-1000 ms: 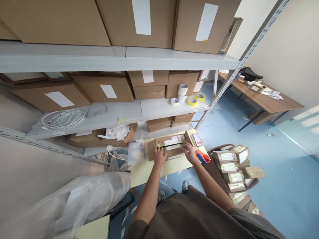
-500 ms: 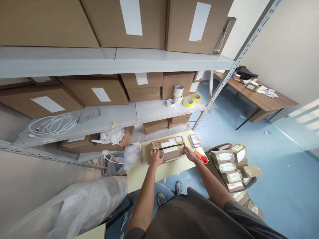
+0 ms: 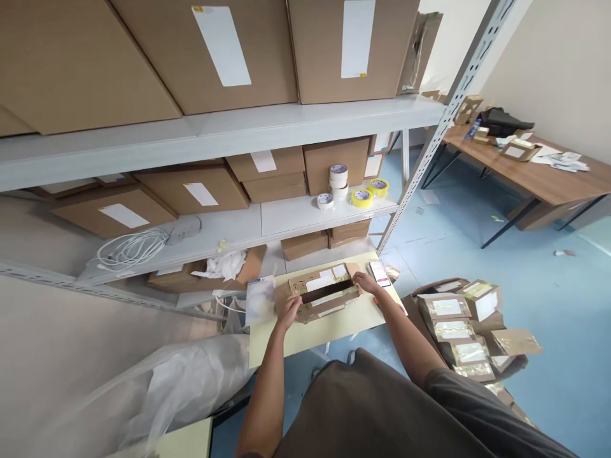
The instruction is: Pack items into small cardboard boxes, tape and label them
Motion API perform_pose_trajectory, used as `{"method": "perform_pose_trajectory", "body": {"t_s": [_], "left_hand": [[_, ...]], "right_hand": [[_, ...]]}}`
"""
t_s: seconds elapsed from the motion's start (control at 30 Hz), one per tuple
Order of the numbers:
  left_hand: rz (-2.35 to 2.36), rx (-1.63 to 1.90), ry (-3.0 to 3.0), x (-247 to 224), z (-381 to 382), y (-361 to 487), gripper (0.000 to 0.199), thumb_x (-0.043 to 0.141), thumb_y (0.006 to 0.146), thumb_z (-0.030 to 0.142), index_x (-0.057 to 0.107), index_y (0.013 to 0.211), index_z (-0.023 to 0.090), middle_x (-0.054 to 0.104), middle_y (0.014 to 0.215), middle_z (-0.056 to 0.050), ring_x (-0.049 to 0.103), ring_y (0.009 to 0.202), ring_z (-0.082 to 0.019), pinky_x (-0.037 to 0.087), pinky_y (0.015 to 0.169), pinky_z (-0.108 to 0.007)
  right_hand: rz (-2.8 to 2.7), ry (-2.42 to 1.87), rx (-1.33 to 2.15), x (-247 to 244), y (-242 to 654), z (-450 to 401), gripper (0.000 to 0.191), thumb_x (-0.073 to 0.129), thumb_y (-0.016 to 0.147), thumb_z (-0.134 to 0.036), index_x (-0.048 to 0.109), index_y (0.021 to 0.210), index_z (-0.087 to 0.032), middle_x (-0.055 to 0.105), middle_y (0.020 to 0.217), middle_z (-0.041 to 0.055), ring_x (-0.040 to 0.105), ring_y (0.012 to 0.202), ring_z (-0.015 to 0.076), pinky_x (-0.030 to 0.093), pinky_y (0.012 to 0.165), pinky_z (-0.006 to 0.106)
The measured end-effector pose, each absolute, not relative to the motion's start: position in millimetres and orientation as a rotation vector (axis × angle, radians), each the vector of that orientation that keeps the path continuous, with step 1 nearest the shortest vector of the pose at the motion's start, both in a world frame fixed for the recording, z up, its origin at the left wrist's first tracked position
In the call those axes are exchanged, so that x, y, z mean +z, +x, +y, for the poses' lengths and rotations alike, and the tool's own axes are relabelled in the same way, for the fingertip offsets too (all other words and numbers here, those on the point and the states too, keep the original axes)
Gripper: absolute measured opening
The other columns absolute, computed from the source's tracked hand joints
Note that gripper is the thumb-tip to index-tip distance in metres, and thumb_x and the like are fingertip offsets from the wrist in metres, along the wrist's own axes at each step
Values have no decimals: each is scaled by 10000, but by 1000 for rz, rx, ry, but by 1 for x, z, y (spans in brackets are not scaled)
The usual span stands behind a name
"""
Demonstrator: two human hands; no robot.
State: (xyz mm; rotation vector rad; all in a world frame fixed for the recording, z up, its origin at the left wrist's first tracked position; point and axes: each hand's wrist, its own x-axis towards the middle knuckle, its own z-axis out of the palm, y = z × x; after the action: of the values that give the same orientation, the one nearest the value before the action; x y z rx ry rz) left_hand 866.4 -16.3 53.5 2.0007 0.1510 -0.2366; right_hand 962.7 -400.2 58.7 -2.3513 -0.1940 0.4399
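Note:
A cardboard box (image 3: 329, 306) with white labels and strips of clear tape lies on a pale yellow table (image 3: 274, 340). A dark gap runs along the middle of its top, between two raised flaps. At the box's left end, my left hand (image 3: 289, 312) is closed on the cardboard edge. Across from it, my right hand (image 3: 365, 282) grips the right end, near the upper flap. The inside of the box is too dark to make out. To the right of my right hand lies a phone (image 3: 380, 275) with a lit screen.
A metal shelf (image 3: 267, 130) holding large cartons stands behind the table. Tape rolls (image 3: 361, 198) and a coiled white cable (image 3: 133, 249) lie on its middle level. Small taped boxes (image 3: 451, 329) fill a carton at right. Plastic wrap (image 3: 191, 381) bulges at left.
The slit along the box top has widened into a dark opening as the flaps parted. My left hand has shifted from the top to the left end. The camera view has turned slightly.

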Motion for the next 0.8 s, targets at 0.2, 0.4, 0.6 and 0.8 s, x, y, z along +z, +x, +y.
{"method": "perform_pose_trajectory", "body": {"t_s": [0.2,0.4,0.6,0.8], "left_hand": [[120,-520,2118,52,-25,849,470,742,815,656,814,1008,233,384,1708,-120,88,1649,-385,198,1304,-588],[144,-590,2246,48,-28,835,642,907,698,569,761,1265,307,129,1792,-64,-37,1644,-401,251,1286,-597],[128,-424,2365,36,-47,826,507,964,639,293,753,1094,215,122,1790,-130,119,1643,-391,293,1280,-524],[226,-310,2448,31,-67,827,207,752,793,95,657,924,224,241,1769,-94,176,1642,-322,354,1244,-500]], "right_hand": [[-451,-2457,507,56,968,-395,324,570,844,-119,832,1007,-217,792,1165,99,724,1107,266,527,1025,332],[-737,-2485,490,45,952,-367,544,518,835,-67,774,1297,-200,711,1410,99,637,1317,281,481,1141,367],[-657,-2471,227,57,964,-349,689,449,882,-91,558,1554,-200,609,1527,88,476,1439,293,406,1230,458],[-665,-2504,161,70,1005,-332,730,466,918,-136,413,1642,-212,461,1648,108,282,1570,325,265,1283,531]]}}
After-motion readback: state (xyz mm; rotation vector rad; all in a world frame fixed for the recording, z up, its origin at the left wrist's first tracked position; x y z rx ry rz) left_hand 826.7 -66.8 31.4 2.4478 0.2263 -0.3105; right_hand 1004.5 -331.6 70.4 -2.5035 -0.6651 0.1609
